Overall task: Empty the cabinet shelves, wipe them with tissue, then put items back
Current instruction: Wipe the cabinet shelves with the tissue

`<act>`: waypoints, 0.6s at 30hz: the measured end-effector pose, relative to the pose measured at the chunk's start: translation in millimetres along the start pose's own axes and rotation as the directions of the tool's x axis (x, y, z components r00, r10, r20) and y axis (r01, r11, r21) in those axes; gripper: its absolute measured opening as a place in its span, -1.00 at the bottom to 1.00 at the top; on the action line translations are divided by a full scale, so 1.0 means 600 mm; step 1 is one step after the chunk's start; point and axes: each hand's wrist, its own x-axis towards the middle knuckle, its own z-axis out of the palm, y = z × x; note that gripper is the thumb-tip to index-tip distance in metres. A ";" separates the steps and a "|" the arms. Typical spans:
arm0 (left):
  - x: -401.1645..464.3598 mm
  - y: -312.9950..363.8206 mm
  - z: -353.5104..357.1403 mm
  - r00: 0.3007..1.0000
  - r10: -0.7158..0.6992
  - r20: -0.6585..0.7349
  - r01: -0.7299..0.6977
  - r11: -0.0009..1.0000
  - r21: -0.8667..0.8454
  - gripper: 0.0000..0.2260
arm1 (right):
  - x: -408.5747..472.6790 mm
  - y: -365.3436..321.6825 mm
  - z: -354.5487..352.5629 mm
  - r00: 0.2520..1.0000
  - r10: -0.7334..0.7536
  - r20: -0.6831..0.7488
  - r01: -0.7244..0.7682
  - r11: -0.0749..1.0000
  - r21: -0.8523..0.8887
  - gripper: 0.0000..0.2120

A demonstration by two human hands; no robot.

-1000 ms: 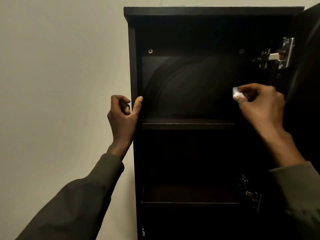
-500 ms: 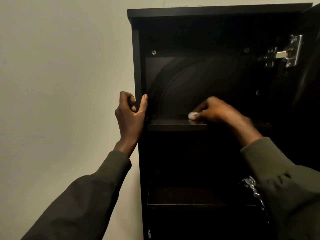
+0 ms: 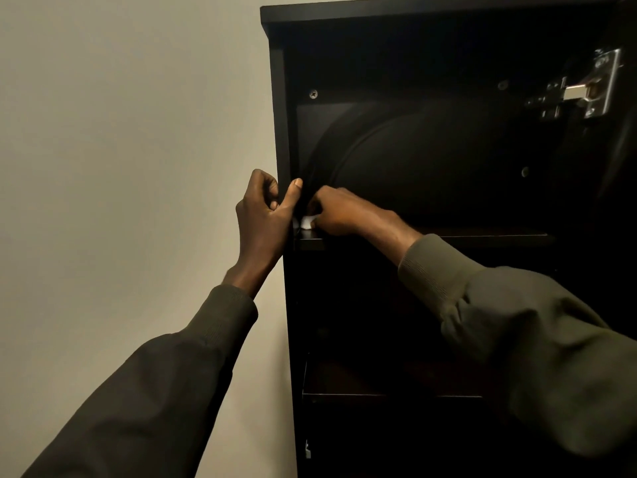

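The tall dark wooden cabinet [image 3: 448,15] stands open against a plain pale wall [image 3: 120,132], its interior very dim. The left hand [image 3: 265,219] grips the cabinet's left side panel [image 3: 280,115]: the thumb lies across the front edge, pointing up, while the curled fingers wrap round the outer face, so the hand is closed on the panel. The right hand [image 3: 344,212] reaches across into the upper compartment, its fingers bunched together and pinching a small crumpled wad of white tissue [image 3: 306,222]. The tissue pokes out from under the fingertips on the hand's left side and sits at the far left end of the upper dark shelf [image 3: 482,238], pressed down onto the shelf surface right in the corner where shelf meets side panel. It lies just beside the base of the left thumb, with the panel's edge between them. Both arms wear dark olive long sleeves [image 3: 517,322]. A silver metal door hinge [image 3: 586,88] is fixed at the upper right of the compartment. Below, a lower shelf [image 3: 379,395] is dimly visible; whatever lies on it cannot be made out.
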 end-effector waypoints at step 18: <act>-0.007 0.003 0.002 0.996 0.050 -0.074 -0.047 0.998 0.035 -0.68 | -0.054 0.041 -0.093 0.985 -0.147 -0.095 0.166 0.953 0.252 -0.81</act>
